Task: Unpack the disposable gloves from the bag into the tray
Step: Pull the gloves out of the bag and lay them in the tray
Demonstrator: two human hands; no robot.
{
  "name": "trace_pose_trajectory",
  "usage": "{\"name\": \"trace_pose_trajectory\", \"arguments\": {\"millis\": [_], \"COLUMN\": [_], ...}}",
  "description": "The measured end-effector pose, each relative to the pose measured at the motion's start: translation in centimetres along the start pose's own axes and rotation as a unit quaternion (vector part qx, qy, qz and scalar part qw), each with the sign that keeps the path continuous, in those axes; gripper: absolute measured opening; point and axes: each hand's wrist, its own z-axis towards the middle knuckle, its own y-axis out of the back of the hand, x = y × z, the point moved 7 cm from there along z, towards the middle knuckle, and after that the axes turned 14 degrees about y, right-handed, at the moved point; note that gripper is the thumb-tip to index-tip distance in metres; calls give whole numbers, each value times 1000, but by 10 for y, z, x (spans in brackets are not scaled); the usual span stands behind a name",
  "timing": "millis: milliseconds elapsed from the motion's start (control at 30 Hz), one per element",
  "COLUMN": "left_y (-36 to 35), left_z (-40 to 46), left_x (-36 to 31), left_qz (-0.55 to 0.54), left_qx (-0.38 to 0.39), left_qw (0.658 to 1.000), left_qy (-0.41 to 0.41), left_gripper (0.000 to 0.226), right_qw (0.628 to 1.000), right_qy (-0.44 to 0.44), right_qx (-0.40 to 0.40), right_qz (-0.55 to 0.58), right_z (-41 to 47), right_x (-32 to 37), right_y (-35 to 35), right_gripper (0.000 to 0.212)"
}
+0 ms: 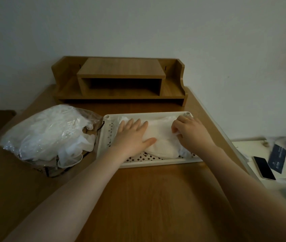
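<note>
Gloves [158,137] already in the tray [156,164] form a soft white pile across its middle. My left hand [131,135] lies flat, fingers spread, pressing the pile down; my right hand [189,132] pinches a fold at its 3 o'clock edge. I'd keep the left as anchor and tug right to flatten, so nothing spills over the rim. The bag [49,135], at the tray's 9 o'clock on the tabletop [147,198], looks well stocked: plenty left to move. Wooden organiser [121,81] at 12.
</note>
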Motion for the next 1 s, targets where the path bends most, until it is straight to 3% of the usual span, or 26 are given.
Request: {"name": "trace_pose_trajectory", "arguments": {"millis": [67,167,233,367,400,467,533,567,667,767,900,1000], "left_y": [0,-4,-6,-1,0,2,-1,-3,-10,-10,3,34], "left_z": [3,6,5,7,8,8,7,7,8,6,-7,-34], "left_x": [4,9,9,7,9,16,30,38,55,56,47,30], "left_qz": [6,14,6,-76,-93,-70,-2,15,-9,-4,-37,-204], "left_qx": [-12,-2,5,9,9,-9,-30,-28,10,7,-9,-34], "left_qw": [1000,1000,1000,997,995,997,998,996,991,989,994,978], "left_qy": [4,9,7,12,19,32,59,83,135,146,107,12], "left_gripper": [79,84,82,62,60,59,69,77,97,100,82,56], "right_qw": [998,992,992,997,998,990,970,964,968,970,960,976], "right_qy": [2,-17,-61,-52,-45,-32,-35,-45,-78,-114,-163,-146], "right_qx": [-35,73,88,-52,-27,110,227,245,227,210,214,152], "right_qz": [-48,-103,-71,4,43,80,85,88,73,48,73,49], "right_z": [-2,-5,-7,17,25,34,27,23,17,13,10,24], "right_x": [3,7,5,29,34,38,33,28,13,7,7,23], "right_y": [8,4,8,26,15,-24,-56,-63,-66,-65,-57,-26], "right_gripper": [25,21,25,36,42,57,68,72,87,104,123,103]}}
